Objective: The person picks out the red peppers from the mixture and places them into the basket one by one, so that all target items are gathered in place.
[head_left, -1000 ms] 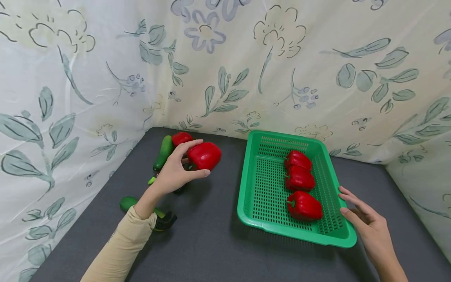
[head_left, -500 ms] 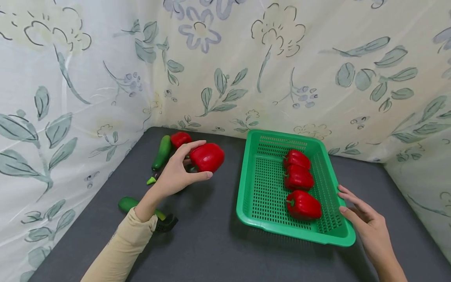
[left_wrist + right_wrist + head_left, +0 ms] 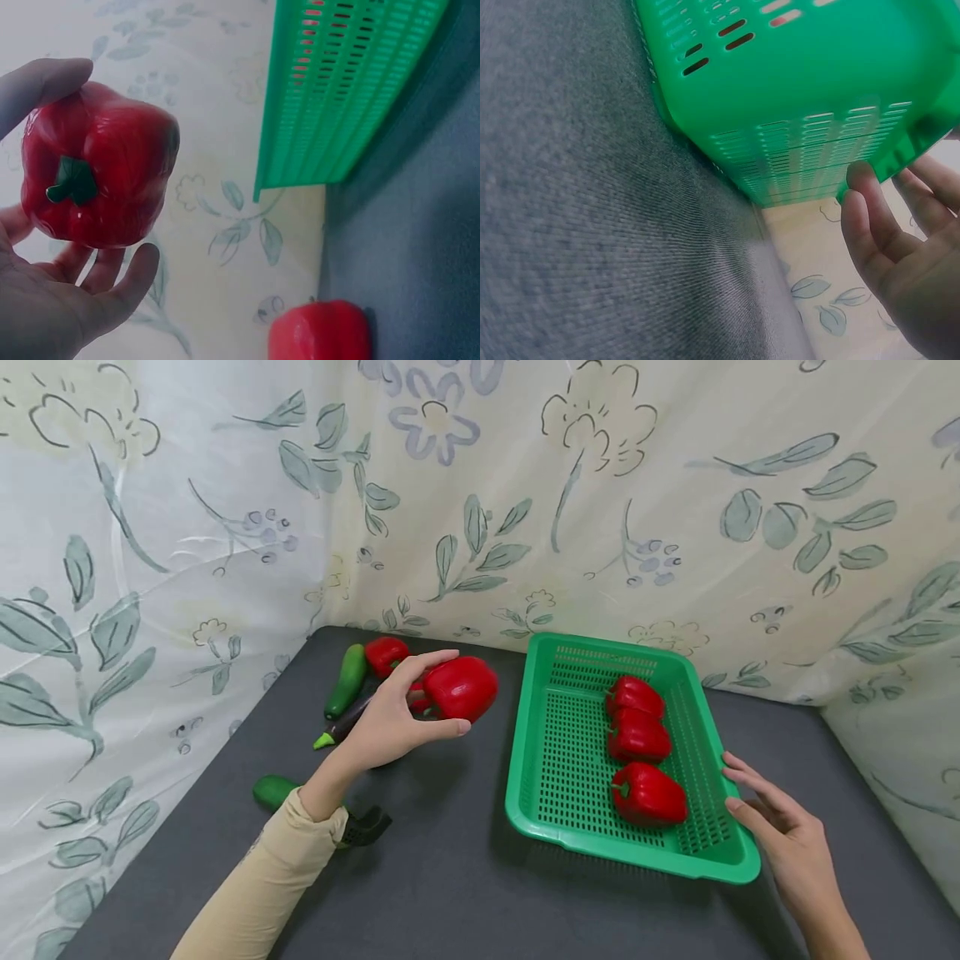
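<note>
My left hand (image 3: 390,718) holds a red bell pepper (image 3: 461,689) above the table, thumb on one side and fingers on the other. In the left wrist view, the pepper's green stem (image 3: 73,181) faces the camera. A green perforated basket (image 3: 525,743) stands to the right, with three red bell peppers lying along its right half; the nearest pepper (image 3: 649,795) is a little apart from the others. My right hand (image 3: 787,835) touches the basket's right rim with relaxed fingers; the right wrist view shows fingertips (image 3: 861,176) against its outer side, just below the rim.
Left of the basket lie another red pepper (image 3: 386,653), a green cucumber-shaped vegetable (image 3: 347,683) and a dark eggplant (image 3: 348,718). Nearer, a second green vegetable (image 3: 273,792) and a black curved object (image 3: 366,828) lie partly behind the left forearm. Floral cloth (image 3: 480,527) borders the dark table.
My left hand has moved slightly right with the red bell pepper, toward the basket, uncovering more of the eggplant. The right hand and the basket have stayed in place.
</note>
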Motion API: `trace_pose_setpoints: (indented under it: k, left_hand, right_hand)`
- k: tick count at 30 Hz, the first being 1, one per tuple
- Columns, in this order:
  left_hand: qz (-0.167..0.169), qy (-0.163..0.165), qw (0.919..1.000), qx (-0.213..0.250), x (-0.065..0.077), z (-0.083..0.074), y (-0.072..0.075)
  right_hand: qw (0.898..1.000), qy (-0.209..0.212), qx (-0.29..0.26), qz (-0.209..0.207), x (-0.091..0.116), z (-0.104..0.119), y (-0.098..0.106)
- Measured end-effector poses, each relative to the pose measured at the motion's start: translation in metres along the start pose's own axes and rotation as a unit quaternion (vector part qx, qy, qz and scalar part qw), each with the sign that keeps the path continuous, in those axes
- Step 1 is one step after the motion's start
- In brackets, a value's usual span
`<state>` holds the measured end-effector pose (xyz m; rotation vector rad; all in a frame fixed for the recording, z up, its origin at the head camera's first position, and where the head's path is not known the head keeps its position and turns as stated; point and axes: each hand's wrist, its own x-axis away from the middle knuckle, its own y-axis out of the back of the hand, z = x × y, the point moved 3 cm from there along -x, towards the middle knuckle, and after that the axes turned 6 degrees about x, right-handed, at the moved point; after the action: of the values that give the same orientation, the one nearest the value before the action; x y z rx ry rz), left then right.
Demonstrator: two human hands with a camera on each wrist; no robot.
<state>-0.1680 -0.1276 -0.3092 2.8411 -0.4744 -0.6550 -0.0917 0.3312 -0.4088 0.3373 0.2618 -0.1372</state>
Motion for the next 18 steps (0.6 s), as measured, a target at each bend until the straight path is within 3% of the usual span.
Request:
trace_pose_setpoints:
  k: [10, 18]
  left_hand:
    - [0.027, -0.035, 0.9988, -0.021, -0.007, -0.008, -0.012]
    - [0.045, -0.033, 0.9984, -0.008, -0.015, -0.011, -0.021]
  right_hand:
    - [1.0, -0.002, 0.004, -0.003, 0.001, 0.002, 0.0]
    - [1.0, -0.007, 0.001, 0.002, 0.001, 0.005, -0.001]
